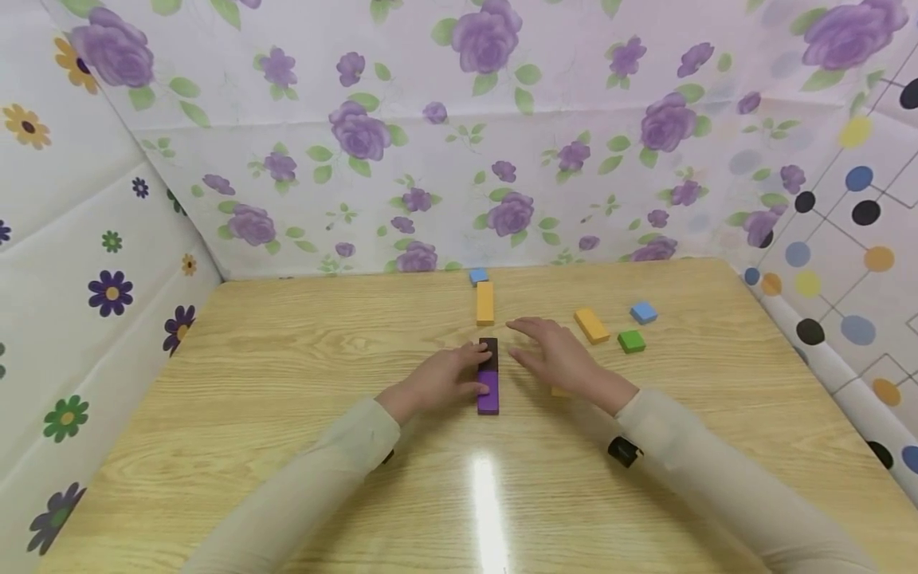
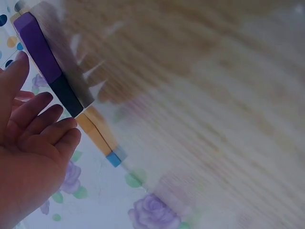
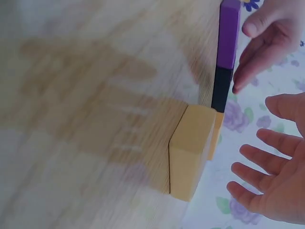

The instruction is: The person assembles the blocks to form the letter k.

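A purple block [image 1: 488,403] and a black block [image 1: 491,365] lie end to end on the wooden table, forming one straight line. My left hand [image 1: 443,380] is at their left side, its thumb overlapping the purple block and its fingertips the black one in the head view. In the left wrist view those fingers look loosely extended beside the blocks. To the right of the line hovers my right hand [image 1: 562,357], fingers spread and holding nothing. An orange block [image 3: 190,148] lies below the right hand, mostly hidden in the head view.
Beyond the black block, a long orange block [image 1: 484,303] and a small blue block [image 1: 478,277] continue the line. Right of my right hand lie another orange block [image 1: 591,326], a green block [image 1: 632,342] and a blue block [image 1: 643,312]. Patterned sheets [image 1: 287,199] border the table.
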A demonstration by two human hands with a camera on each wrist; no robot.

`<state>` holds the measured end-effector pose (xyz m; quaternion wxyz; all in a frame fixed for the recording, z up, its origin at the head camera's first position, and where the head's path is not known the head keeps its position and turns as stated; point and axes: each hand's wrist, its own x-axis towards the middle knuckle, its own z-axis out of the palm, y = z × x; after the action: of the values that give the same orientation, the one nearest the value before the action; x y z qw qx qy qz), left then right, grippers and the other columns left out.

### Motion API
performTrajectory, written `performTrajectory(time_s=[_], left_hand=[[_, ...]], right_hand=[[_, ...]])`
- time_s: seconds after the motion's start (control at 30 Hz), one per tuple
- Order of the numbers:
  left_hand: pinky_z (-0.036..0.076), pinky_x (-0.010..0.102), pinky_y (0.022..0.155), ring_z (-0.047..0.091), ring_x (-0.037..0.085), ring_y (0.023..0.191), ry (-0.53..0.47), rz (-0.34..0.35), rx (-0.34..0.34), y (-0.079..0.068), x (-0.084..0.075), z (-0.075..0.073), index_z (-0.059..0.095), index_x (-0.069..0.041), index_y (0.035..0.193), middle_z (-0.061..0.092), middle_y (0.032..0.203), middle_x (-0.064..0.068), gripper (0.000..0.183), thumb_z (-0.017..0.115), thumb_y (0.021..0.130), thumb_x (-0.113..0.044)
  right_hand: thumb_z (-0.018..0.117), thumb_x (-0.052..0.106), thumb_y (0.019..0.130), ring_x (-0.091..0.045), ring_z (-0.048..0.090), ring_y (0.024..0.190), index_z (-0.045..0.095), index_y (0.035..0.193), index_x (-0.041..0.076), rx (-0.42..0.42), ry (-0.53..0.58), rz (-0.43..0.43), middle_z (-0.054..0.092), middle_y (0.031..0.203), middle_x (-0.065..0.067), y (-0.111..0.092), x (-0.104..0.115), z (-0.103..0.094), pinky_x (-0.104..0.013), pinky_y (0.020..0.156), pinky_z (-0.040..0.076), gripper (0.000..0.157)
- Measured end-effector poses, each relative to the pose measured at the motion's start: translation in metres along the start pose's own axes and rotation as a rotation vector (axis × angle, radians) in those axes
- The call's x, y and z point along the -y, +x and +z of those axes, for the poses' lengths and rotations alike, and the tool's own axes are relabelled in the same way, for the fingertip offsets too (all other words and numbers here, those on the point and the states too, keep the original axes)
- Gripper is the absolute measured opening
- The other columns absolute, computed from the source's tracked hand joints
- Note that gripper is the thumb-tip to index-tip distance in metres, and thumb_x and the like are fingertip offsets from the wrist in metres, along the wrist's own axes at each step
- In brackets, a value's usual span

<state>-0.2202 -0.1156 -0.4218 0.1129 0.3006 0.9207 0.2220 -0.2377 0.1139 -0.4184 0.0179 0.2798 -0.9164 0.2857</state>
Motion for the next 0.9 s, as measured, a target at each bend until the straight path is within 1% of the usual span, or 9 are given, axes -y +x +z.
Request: performTrajectory(time_s=[0.1,0.2,0.4,0.5,0.67,0.77,0.9], left_hand=[[0.027,0.041,0.115,0.034,0.031,0.139,0.022,-0.001,0.004,0.000,0.000,0.000,0.047,-0.004,0.141,0.039,0.150,0.010,0.059,0.064,0.093,-0.033],[0.028,0.041,0.115,0.035,0.032,0.138,0.027,0.008,0.001,0.000,0.000,0.000,0.048,-0.004,0.140,0.040,0.149,0.010,0.058,0.065,0.092,-0.032],[0.030,0.041,0.114,0.037,0.032,0.137,0.026,0.025,-0.002,0.001,0.000,0.000,0.050,-0.002,0.139,0.042,0.148,0.011,0.057,0.065,0.092,-0.031],[0.030,0.041,0.114,0.037,0.032,0.137,0.031,0.028,-0.003,0.001,0.001,0.001,0.050,-0.003,0.139,0.042,0.148,0.011,0.058,0.065,0.092,-0.032],[0.032,0.040,0.113,0.039,0.031,0.136,0.041,0.026,-0.014,0.002,0.002,0.003,0.050,-0.002,0.139,0.043,0.147,0.011,0.057,0.065,0.092,-0.031],[0.032,0.041,0.112,0.039,0.032,0.135,0.041,0.021,-0.018,0.003,0.000,0.004,0.049,-0.002,0.139,0.043,0.147,0.013,0.057,0.066,0.092,-0.029],[0.033,0.042,0.112,0.039,0.033,0.135,0.037,0.012,-0.021,0.002,-0.001,0.003,0.049,-0.002,0.139,0.043,0.146,0.014,0.057,0.066,0.091,-0.028]], right_hand=[[0.061,0.024,0.096,-0.037,0.047,0.128,0.053,0.137,0.004,0.002,0.024,0.004,0.052,0.138,-0.017,0.003,-0.004,-0.001,-0.052,0.106,0.039,0.046],[0.060,0.023,0.097,-0.037,0.046,0.129,0.052,0.137,0.003,0.000,0.043,0.002,0.051,0.139,-0.018,0.008,-0.007,-0.001,-0.052,0.107,0.038,0.046],[0.058,0.022,0.098,-0.036,0.043,0.131,0.050,0.138,0.004,-0.002,0.111,0.010,0.049,0.141,-0.017,0.020,-0.011,-0.005,-0.052,0.109,0.035,0.045],[0.058,0.024,0.098,-0.035,0.042,0.133,0.050,0.139,0.006,0.011,0.158,0.027,0.048,0.143,-0.016,0.029,-0.014,-0.007,-0.051,0.109,0.036,0.046],[0.056,0.025,0.099,-0.035,0.043,0.131,0.048,0.141,0.005,0.013,0.220,0.045,0.046,0.144,-0.016,0.047,-0.019,-0.011,-0.052,0.105,0.040,0.047],[0.055,0.025,0.100,-0.036,0.043,0.130,0.046,0.142,0.006,0.019,0.256,0.070,0.044,0.145,-0.015,0.058,-0.021,-0.012,-0.052,0.105,0.041,0.048],[0.054,0.026,0.100,-0.034,0.042,0.132,0.044,0.144,0.008,0.038,0.273,0.093,0.042,0.147,-0.014,0.071,-0.024,-0.010,-0.050,0.106,0.040,0.049]])
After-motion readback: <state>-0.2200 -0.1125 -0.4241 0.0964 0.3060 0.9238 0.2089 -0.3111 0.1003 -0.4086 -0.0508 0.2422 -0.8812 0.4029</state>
